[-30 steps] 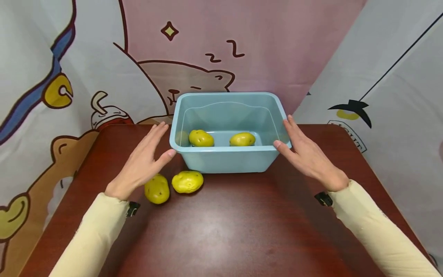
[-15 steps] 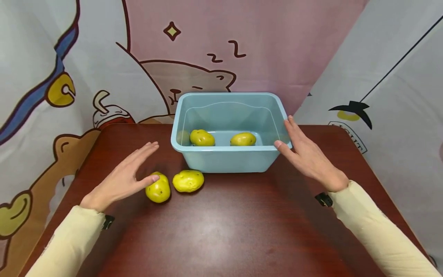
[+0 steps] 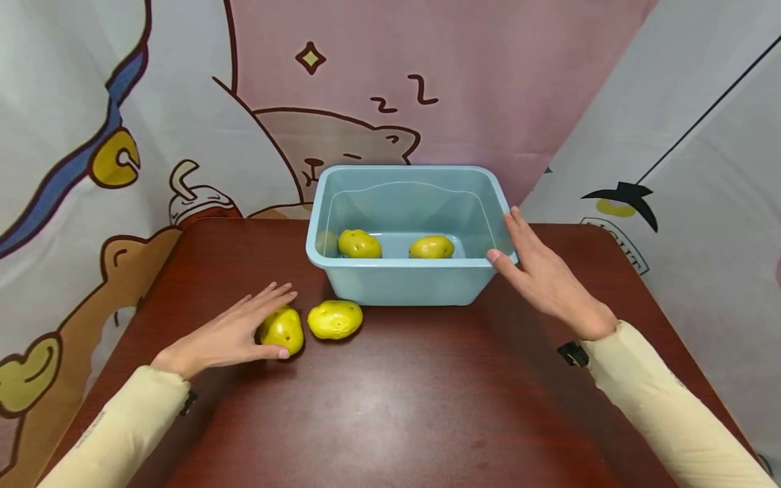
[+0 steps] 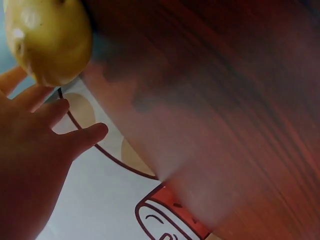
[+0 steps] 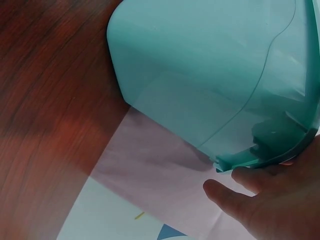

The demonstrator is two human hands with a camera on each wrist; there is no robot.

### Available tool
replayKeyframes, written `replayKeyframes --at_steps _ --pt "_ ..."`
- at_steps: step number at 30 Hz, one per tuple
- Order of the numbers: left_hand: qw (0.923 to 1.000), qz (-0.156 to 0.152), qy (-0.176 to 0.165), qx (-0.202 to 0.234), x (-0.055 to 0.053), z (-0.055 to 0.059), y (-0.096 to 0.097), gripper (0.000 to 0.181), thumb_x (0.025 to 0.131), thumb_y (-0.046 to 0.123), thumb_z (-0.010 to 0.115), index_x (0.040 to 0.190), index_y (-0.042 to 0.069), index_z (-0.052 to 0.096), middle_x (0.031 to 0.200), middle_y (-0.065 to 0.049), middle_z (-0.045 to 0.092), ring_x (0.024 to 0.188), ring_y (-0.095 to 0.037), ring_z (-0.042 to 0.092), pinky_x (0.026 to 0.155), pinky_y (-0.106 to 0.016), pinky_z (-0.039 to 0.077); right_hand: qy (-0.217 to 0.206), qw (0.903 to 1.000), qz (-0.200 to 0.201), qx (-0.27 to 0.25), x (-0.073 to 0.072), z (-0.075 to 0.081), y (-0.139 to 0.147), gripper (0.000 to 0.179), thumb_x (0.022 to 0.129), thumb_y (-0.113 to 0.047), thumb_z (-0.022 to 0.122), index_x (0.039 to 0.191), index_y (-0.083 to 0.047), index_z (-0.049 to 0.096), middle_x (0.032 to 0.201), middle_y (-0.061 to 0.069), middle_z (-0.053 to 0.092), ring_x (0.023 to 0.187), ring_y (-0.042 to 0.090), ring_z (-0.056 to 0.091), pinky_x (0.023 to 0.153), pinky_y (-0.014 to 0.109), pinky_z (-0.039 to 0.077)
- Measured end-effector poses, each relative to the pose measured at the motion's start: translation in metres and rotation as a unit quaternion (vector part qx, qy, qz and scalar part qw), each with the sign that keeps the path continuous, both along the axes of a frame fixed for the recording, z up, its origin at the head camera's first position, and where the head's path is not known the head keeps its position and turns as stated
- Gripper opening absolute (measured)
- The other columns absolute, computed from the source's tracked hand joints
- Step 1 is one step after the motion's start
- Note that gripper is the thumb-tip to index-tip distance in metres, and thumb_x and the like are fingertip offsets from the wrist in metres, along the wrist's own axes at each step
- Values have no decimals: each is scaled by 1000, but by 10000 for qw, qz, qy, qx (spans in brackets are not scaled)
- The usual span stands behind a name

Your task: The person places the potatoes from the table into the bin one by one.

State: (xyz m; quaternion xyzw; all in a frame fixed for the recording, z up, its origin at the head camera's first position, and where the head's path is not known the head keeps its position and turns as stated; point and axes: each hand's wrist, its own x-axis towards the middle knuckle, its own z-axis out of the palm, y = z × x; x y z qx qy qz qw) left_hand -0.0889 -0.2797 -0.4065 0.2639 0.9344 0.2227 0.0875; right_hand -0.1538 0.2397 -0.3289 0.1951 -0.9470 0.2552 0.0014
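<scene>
Left hand (image 3: 222,339) over the near potato (image 3: 285,332), fingers spread out, thumb on the side nearer the person, fingertips on the far side; can't tell if it's touching. Potato lies on the table (image 3: 390,420), under and just ahead of those fingertips.

Right hand (image 3: 549,278) spread along the right side of the blue bin (image 3: 403,286), fingers straight, thumb at the front right corner of the rim. Bin upright, between the hands and farther forward than the left one.

Second potato (image 3: 335,320) on the table, just right of the left hand's potato, a narrow gap between them, close by the bin's front left bottom corner. Sits partly in the way between left hand and bin.

Inside the bin, ahead and right of the left hand: left inner potato (image 3: 360,244) and right inner potato (image 3: 431,248), apart on the floor. Bin's front wall stands between them and the left hand, its rim covering their lower edges in the head view.

Pale sleeves (image 3: 118,430) behind both hands, black wrist device (image 3: 573,354) behind right palm. Cartoon-print curtain (image 3: 482,81) beyond both hands, behind the bin.
</scene>
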Motion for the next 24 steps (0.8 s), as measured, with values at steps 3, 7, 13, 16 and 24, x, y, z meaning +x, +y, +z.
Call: replayKeyframes --at_steps 3,7,13,16,24 --pt "9999 -88 -7 -57 -2 -4 1 96 84 57 80 159 10 42 166 -12 34 154 -43 22 115 -73 21 -23 10000 6 9 0 0 1 82 107 -52 47 168 -15 7 173 -6 -5 159 30 10 119 64 24" --pt "9998 -68 39 -171 -1 -7 -2 93 83 58 81 157 13 47 164 -10 40 153 -43 26 115 -74 21 -32 10000 5 23 0 -1 1 82 107 -53 47 168 -15 6 173 -6 -6 159 30 10 119 63 24" --pt "9996 96 157 -214 7 -9 -12 93 80 59 83 153 12 51 156 -10 50 151 -41 32 115 -74 20 -16 10000 12 16 0 0 2 82 107 -52 47 168 -14 6 173 -5 -5 159 31 10 119 64 24" --pt "9993 168 185 -270 11 -9 -17 94 78 62 83 151 12 53 153 -13 53 148 -42 37 114 -74 21 -35 10000 -9 18 1 0 2 82 107 -53 47 168 -16 6 173 -6 -5 159 31 11 119 64 24" --pt "9997 74 166 -175 16 -12 -20 99 75 58 87 157 19 46 160 -13 43 150 -43 32 112 -77 21 23 10000 -18 26 0 -1 0 83 107 -52 49 167 -13 8 173 -3 -4 158 32 12 120 63 24"
